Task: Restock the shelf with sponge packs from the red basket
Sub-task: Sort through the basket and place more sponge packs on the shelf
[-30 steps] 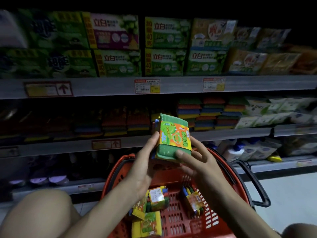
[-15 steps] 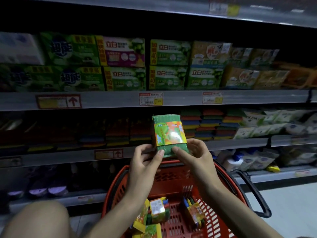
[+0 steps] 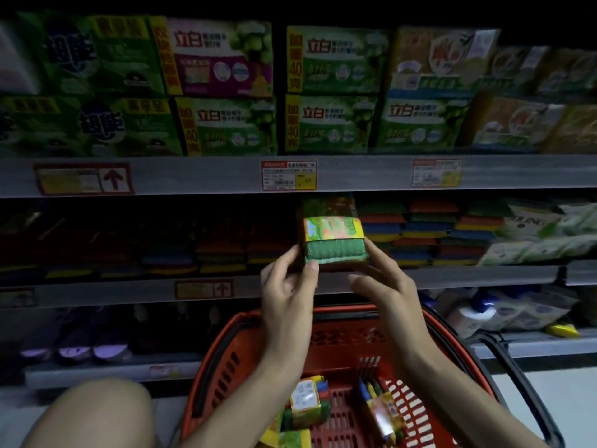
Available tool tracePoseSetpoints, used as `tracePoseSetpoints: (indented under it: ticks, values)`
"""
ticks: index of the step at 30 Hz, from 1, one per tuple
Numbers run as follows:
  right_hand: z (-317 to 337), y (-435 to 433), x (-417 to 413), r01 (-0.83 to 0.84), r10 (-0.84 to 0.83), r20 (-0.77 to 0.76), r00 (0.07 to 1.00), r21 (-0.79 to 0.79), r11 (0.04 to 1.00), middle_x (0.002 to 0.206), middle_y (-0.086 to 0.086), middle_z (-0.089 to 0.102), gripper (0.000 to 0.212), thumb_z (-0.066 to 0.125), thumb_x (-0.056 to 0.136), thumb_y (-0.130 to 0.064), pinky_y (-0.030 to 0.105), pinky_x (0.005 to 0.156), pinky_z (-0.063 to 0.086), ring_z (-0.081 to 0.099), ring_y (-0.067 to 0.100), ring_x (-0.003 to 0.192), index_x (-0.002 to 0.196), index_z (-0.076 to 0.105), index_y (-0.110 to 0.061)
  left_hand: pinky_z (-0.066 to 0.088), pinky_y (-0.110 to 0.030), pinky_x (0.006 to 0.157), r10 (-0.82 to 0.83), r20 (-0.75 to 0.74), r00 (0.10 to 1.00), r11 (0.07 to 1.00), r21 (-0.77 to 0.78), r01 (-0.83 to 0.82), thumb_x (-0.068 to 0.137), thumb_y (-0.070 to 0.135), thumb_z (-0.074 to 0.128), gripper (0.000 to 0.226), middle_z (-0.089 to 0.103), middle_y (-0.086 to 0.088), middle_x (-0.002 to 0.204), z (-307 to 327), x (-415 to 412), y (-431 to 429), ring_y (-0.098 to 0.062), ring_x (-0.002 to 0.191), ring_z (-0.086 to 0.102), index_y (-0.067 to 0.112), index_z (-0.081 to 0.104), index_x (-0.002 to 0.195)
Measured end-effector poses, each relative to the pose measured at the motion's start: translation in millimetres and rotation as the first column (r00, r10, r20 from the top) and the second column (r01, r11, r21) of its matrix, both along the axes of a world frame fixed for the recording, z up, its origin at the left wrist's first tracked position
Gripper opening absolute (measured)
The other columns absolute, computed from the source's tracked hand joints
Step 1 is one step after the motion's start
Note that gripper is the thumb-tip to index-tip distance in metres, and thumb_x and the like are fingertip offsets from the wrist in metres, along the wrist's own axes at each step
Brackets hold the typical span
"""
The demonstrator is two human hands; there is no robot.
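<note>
While your left hand pinches the sponge pack at its near-left corner and your right hand steadies its right side with straight fingers, it sits at the lip of the shelf, just beyond both hands, long axis pointing far.

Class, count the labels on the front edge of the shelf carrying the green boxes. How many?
3: the arrow label at the left, the middle label just above the held sponge pack, and the right label further along. None appears hidden.
</note>
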State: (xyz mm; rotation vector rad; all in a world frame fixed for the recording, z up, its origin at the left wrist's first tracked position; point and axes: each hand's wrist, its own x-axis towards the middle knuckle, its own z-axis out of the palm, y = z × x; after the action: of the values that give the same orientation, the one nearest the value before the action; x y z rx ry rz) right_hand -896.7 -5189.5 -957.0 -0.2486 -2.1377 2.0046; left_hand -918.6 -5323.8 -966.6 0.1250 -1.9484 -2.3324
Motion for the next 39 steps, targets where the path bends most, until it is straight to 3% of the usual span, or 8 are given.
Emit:
tracePoseSetpoints:
  ticks: [4, 9, 13, 17, 21, 26, 29, 39]
  values:
    - [-2, 5, -10, -0.035, 0.035, 0.002, 0.999, 0.005, 0.999, 0.136, -0.008, 0.065, 0.069, 0.066, 0.076, -0.025, 0.023, 0.089, 0.050, 0.062, 0.005, 0.121, 0.142, 0.056, -0.041, 0.053, -0.010, 0.084, -0.031, 0.011, 0.999, 0.999, -0.020, 0.031, 0.101, 0.019, 0.062, 0.042, 0.060, 0.000, 0.140, -1, -8, 2, -0.003, 0.106, 0.070, 0.026, 0.057, 0.143]
    - [-1, 5, -19, -0.046, 0.046, 0.020, 0.999, -0.011, 0.999, 0.138, -0.010, 0.062, 0.067, 0.066, 0.076, -0.030, 0.029, 0.100, 0.051, 0.061, 0.008, 0.124, 0.139, 0.053, -0.046, 0.052, -0.014, 0.080, 0.002, 0.029, 1.000, 0.998, -0.059, 0.000, 0.102, 0.023, 0.061, 0.046, 0.063, 0.012, 0.130, -4, -19, 5, -0.004, 0.099, 0.070, 0.030, 0.052, 0.146]
    - [-2, 5, -25, -0.034, 0.035, 0.044, 0.998, -0.011, 0.999, 0.146, -0.007, 0.057, 0.076, 0.066, 0.075, -0.033, 0.043, 0.110, 0.048, 0.059, 0.016, 0.129, 0.147, 0.047, -0.042, 0.048, -0.007, 0.070, 0.006, 0.051, 0.999, 0.997, -0.076, -0.002, 0.102, 0.020, 0.061, 0.048, 0.061, 0.020, 0.099, -4, -26, 8, -0.001, 0.089, 0.064, 0.027, 0.049, 0.148]
    - [-7, 4, -27, -0.019, 0.021, 0.076, 0.997, -0.037, 0.999, 0.148, -0.004, 0.055, 0.076, 0.072, 0.068, -0.040, 0.050, 0.114, 0.043, 0.055, 0.021, 0.134, 0.140, 0.049, -0.052, 0.044, 0.003, 0.072, -0.017, 0.066, 0.998, 0.995, -0.096, 0.023, 0.102, 0.015, 0.061, 0.053, 0.056, 0.011, 0.137, -4, -28, 12, 0.010, 0.105, 0.059, 0.023, 0.045, 0.152]
    - [-8, 4, -29, -0.024, 0.030, 0.083, 0.996, -0.070, 0.997, 0.137, -0.001, 0.064, 0.075, 0.073, 0.066, -0.035, 0.047, 0.110, 0.048, 0.066, 0.018, 0.120, 0.136, 0.050, -0.050, 0.046, -0.007, 0.084, -0.015, 0.080, 0.997, 0.998, -0.067, 0.020, 0.102, 0.015, 0.060, 0.054, 0.053, 0.003, 0.147, -3, -31, 12, -0.008, 0.128, 0.056, 0.021, 0.044, 0.153]
    - [-5, 3, -30, -0.045, 0.049, 0.072, 0.996, -0.060, 0.997, 0.133, -0.013, 0.062, 0.085, 0.070, 0.070, -0.032, 0.045, 0.111, 0.047, 0.060, 0.017, 0.127, 0.151, 0.045, -0.034, 0.048, -0.014, 0.089, -0.016, 0.071, 0.997, 0.999, -0.038, 0.018, 0.101, 0.011, 0.058, 0.050, 0.067, 0.004, 0.125, 1, -35, 11, -0.009, 0.119, 0.064, 0.017, 0.048, 0.150]
    - [-6, 2, -32, -0.031, 0.037, 0.079, 0.996, -0.077, 0.997, 0.134, -0.018, 0.058, 0.085, 0.069, 0.071, -0.031, 0.046, 0.112, 0.046, 0.056, 0.017, 0.132, 0.153, 0.044, -0.032, 0.049, -0.021, 0.096, -0.022, 0.068, 0.997, 0.999, -0.048, 0.025, 0.101, 0.012, 0.058, 0.049, 0.063, -0.001, 0.138, 1, -35, 11, -0.014, 0.125, 0.062, 0.018, 0.049, 0.149]
    - [-12, -1, -32, 0.012, -0.004, 0.071, 0.997, -0.100, 0.995, 0.142, -0.008, 0.058, 0.080, 0.069, 0.072, -0.030, 0.049, 0.111, 0.047, 0.054, 0.016, 0.134, 0.150, 0.049, -0.032, 0.046, -0.016, 0.083, -0.014, 0.083, 0.996, 0.997, -0.080, 0.021, 0.101, 0.018, 0.060, 0.048, 0.062, 0.002, 0.132, 2, -31, 10, -0.006, 0.114, 0.062, 0.028, 0.050, 0.147]
